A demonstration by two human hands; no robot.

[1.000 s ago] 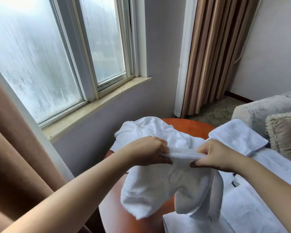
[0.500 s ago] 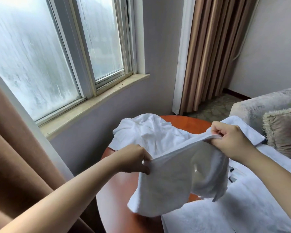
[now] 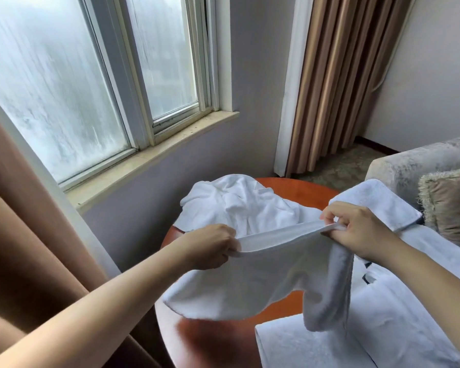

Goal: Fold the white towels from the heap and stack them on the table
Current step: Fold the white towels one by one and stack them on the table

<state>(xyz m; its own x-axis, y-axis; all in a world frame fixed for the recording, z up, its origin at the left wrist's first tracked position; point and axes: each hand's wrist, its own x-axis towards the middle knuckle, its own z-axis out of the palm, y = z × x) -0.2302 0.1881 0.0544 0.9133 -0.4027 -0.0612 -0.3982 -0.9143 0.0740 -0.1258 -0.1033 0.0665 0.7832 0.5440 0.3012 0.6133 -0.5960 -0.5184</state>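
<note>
A white towel [image 3: 263, 282] hangs in the air above the round reddish wooden table [image 3: 223, 338]. My left hand [image 3: 210, 245] pinches its top hem at the left end. My right hand [image 3: 356, 229] pinches the same hem at the right end, and the hem is stretched taut between them. The rest of the towel droops down, with one side hanging lower below my right hand. A crumpled heap of white towels [image 3: 239, 205] lies on the far side of the table. Folded white towels [image 3: 316, 343] lie flat at the near right.
A folded white towel [image 3: 380, 200] rests on the grey armchair's arm [image 3: 420, 163], beside a fringed beige cushion [image 3: 452, 208]. A window with a stone sill [image 3: 154, 155] is at the left. Brown curtains [image 3: 335, 83] hang in the corner and at the near left.
My hands have moved apart along the towel's hem, pulling it out straight. The towel has opened wider and swung up over the table.
</note>
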